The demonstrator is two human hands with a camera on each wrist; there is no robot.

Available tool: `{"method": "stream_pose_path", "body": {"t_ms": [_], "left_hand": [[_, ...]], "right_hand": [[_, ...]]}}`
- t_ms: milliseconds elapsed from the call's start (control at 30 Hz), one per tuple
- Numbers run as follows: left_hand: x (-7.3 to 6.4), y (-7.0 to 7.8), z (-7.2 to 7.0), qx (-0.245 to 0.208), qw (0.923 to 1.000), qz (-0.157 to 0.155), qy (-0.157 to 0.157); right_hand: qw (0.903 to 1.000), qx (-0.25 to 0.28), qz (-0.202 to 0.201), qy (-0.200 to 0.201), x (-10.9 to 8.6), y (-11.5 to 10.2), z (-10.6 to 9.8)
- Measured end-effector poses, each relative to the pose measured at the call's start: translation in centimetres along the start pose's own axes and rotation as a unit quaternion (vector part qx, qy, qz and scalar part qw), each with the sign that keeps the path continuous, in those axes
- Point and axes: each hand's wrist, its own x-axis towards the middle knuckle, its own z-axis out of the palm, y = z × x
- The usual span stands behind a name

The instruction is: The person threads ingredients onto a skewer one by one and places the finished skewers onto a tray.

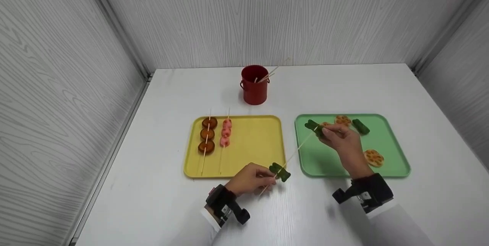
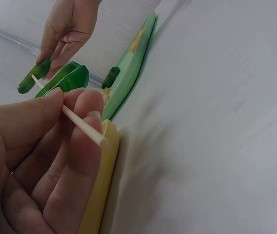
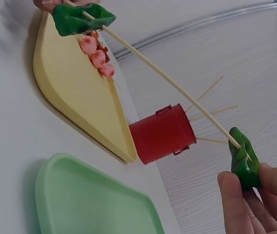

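My left hand point(image 1: 248, 179) pinches a thin wooden skewer point(image 1: 298, 148) near its lower end, between thumb and fingers. Just beyond those fingertips a folded green pepper piece point(image 1: 282, 173) is threaded on the stick. At the skewer's far end my right hand point(image 1: 345, 144) holds a second green pepper piece point(image 3: 246, 168) by its edge. In the right wrist view the stick's tip goes into this second piece. The skewer slants up from left hand to right, above the table between two trays.
A yellow tray point(image 1: 256, 135) bears two loaded skewers, one with brown rounds point(image 1: 206, 134), one with pink pieces point(image 1: 226, 132). On the green tray point(image 1: 399, 167) lie another green piece point(image 1: 360, 127) and several round tan slices point(image 1: 373, 158). Behind stands a red bucket point(image 1: 255, 93) with skewers.
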Motion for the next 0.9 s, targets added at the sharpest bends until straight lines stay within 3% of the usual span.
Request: {"method": "stream_pose_path", "body": {"t_ms": [600,900], "left_hand": [[0.8,0.3,-0.2,0.008,0.9996,0.016,0.023],[0.9,0.7,-0.1,-0.003,0.9993,0.012,0.037]], "right_hand": [[0.9978,-0.058,0.023,-0.024,-0.5,1.6,1.4],[0.993,-0.088,0.062,-0.048,-1.5,3.5,2.9]]}}
